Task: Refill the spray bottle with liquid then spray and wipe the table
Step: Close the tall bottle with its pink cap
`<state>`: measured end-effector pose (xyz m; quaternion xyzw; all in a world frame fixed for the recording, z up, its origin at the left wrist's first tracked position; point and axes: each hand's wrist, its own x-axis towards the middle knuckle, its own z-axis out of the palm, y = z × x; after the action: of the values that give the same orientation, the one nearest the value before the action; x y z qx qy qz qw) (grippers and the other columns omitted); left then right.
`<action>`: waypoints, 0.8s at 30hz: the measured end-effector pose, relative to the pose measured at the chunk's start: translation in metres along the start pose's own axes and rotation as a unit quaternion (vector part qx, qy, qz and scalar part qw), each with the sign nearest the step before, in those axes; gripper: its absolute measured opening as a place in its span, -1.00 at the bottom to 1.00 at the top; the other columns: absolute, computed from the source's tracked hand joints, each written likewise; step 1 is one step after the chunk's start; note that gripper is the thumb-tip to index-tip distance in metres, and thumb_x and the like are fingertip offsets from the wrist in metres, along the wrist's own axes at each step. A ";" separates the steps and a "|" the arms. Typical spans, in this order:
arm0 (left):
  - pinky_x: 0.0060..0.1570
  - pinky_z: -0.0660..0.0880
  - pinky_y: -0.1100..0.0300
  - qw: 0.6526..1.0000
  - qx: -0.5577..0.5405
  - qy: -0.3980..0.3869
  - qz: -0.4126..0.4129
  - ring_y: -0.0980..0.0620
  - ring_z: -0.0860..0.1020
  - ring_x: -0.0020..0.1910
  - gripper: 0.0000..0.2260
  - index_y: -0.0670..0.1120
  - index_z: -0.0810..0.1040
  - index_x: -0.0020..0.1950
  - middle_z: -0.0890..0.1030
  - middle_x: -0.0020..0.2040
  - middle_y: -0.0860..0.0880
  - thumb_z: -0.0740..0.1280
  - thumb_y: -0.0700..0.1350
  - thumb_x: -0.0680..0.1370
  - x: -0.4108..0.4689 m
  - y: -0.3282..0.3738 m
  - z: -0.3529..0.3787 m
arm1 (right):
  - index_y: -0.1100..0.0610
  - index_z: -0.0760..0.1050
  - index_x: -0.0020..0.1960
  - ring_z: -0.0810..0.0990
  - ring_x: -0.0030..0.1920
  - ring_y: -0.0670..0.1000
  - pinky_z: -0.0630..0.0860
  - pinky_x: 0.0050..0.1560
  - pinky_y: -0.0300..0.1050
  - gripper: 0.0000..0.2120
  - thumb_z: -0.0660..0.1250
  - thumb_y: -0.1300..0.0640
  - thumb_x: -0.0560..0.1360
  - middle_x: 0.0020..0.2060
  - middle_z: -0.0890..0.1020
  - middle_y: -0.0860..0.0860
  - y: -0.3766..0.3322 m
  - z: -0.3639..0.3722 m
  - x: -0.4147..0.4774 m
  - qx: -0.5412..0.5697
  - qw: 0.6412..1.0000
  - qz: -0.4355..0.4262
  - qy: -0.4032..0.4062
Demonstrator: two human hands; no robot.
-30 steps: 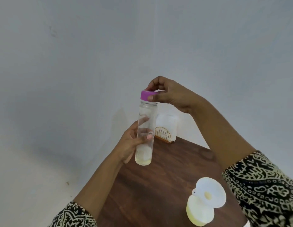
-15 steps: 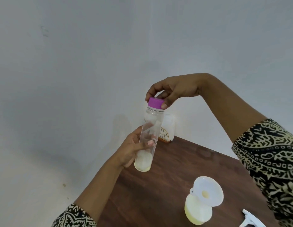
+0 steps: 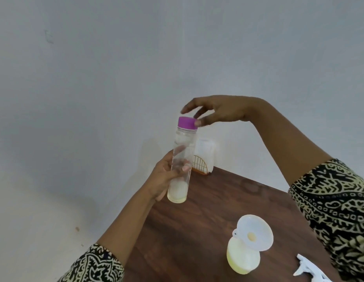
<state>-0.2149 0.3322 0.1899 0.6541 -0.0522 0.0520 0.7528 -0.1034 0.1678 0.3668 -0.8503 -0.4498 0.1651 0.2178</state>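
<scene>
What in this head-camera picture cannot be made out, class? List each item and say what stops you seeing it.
- Right hand: motion blur; whether its grip is on the purple cap is unclear.
- White spray head: cut off by the bottom edge.
- Napkin holder: partly hidden behind the clear bottle that the left hand holds.
- Opening of the yellow bottle: covered by the white funnel.

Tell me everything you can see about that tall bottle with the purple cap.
The clear bottle is a slim cylinder, seemingly plastic, topped with a purple cap. A little pale, cloudy yellowish liquid sits at its base; the rest looks empty. It is held slightly tilted above the brown wooden table, near its far corner. The left hand wraps its lower half; the right hand spreads over the cap, thumb against its side.
</scene>
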 end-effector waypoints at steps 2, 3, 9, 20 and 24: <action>-0.05 0.58 0.17 1.000 -0.015 -0.005 -0.007 0.07 0.61 0.00 -0.47 0.10 0.45 0.31 0.58 0.03 -0.06 0.48 -0.18 0.39 0.000 0.000 0.000 | -0.18 0.35 0.35 0.56 0.13 -0.13 0.56 0.08 -0.16 -0.56 0.34 0.11 0.54 0.30 0.45 -0.17 0.001 0.004 0.003 0.033 0.997 -0.011 -0.062; -0.06 0.57 0.19 1.000 -0.017 -0.008 -0.008 0.06 0.60 0.00 -0.47 0.09 0.44 0.33 0.58 0.04 -0.06 0.47 -0.17 0.40 0.000 -0.001 0.000 | -0.16 0.36 0.35 0.58 0.06 -0.13 0.58 0.03 -0.17 -0.56 0.35 0.11 0.53 0.27 0.48 -0.14 -0.002 0.005 0.004 0.042 0.998 -0.011 -0.051; -0.05 0.57 0.18 0.999 -0.031 -0.010 -0.011 0.07 0.61 -0.02 -0.49 0.07 0.46 0.30 0.61 -0.07 -0.01 0.41 -0.17 0.37 0.001 -0.002 0.000 | 0.18 0.59 -0.07 0.54 -0.40 -0.06 0.43 -0.37 -0.24 -0.49 0.29 -0.30 0.44 -0.32 0.64 0.03 -0.024 0.015 0.014 -0.110 0.989 0.057 0.085; 0.00 0.56 0.06 0.998 -0.049 -0.045 -0.018 -0.13 0.54 0.10 -0.40 0.14 0.53 0.23 0.58 0.12 -0.08 0.59 0.09 0.23 0.010 0.010 -0.008 | -0.09 0.43 0.28 0.55 0.13 -0.11 0.57 0.03 -0.18 -0.66 0.35 0.09 0.53 0.22 0.53 -0.08 -0.016 0.007 0.018 0.072 0.997 -0.006 -0.009; 0.04 0.56 0.02 0.999 -0.020 -0.027 -0.013 -0.15 0.53 0.13 -0.46 0.14 0.49 0.28 0.58 0.11 -0.08 0.52 -0.02 0.33 0.011 0.008 -0.008 | 0.10 0.60 0.09 0.57 -0.10 -0.06 0.49 -0.20 -0.25 -0.65 0.47 -0.07 0.40 -0.04 0.65 0.01 -0.019 0.014 0.024 0.035 0.995 0.008 0.094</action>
<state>-0.2050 0.3414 0.1987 0.6409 -0.0653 0.0235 0.7645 -0.1099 0.2007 0.3630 -0.8576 -0.4143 0.1021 0.2871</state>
